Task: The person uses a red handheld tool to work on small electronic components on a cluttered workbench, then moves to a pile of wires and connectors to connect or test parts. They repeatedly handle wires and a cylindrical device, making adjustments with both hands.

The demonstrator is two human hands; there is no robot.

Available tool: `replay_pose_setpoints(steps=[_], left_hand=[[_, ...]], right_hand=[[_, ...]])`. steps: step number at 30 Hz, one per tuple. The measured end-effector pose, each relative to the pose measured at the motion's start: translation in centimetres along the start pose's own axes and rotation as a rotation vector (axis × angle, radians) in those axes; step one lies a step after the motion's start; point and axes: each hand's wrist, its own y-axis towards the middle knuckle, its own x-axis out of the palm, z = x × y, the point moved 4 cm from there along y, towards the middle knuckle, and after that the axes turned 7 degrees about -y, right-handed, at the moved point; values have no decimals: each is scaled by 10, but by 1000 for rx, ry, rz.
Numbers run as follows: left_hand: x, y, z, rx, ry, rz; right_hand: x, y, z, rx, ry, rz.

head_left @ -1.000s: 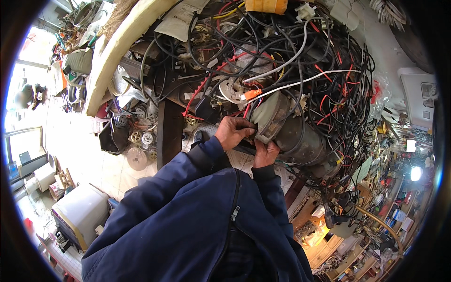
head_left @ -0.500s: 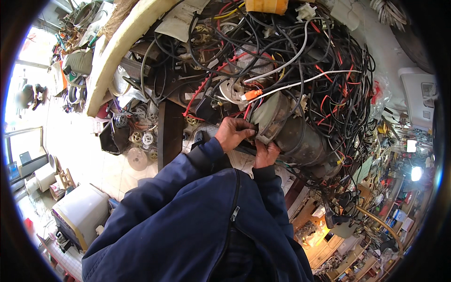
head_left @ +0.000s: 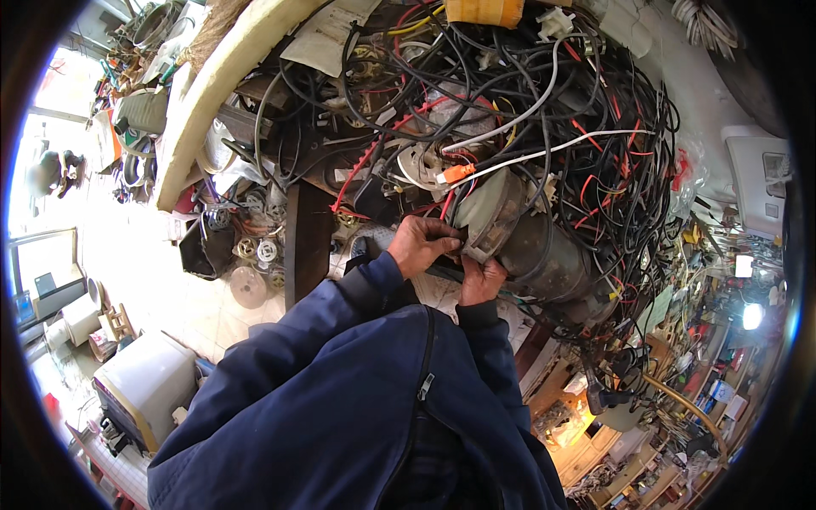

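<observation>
dark-grey cylindrical metal housing [head_left: 544, 255] lies amid tangled black cables [head_left: 653, 174], left thumb and forefinger of the bare left hand [head_left: 422, 245] pressed together, contents indiscernible, bare right hand [head_left: 482, 280] beside, grip unclear: seemingly fine fingertip work, calling for steadiness.

The pale tiled floor [head_left: 208, 310] bears a round disc [head_left: 248, 287] and a black bin [head_left: 204, 251].

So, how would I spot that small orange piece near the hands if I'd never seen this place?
Find the big tangle of mostly black cables, then the left hand near its lower edge. Above that hand in the picture, look for the small orange piece by the left end of a white cable. Its bright, solid orange stands out from the grey and dark parts around it.
</observation>
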Motion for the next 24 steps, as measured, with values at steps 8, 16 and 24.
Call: replay_pose_setpoints(steps=[8, 16, 24], left_hand=[[-5, 7, -18, 25, 56, 40], [3, -1, -10, 51, 67, 149], [-1, -1, -15, -80, -103, 76]], right_hand=[[1, 0, -14, 26, -122, -11], [-3, 1, 0, -5, -107, -9], [-6, 1, 5, -27, -211, -2]])
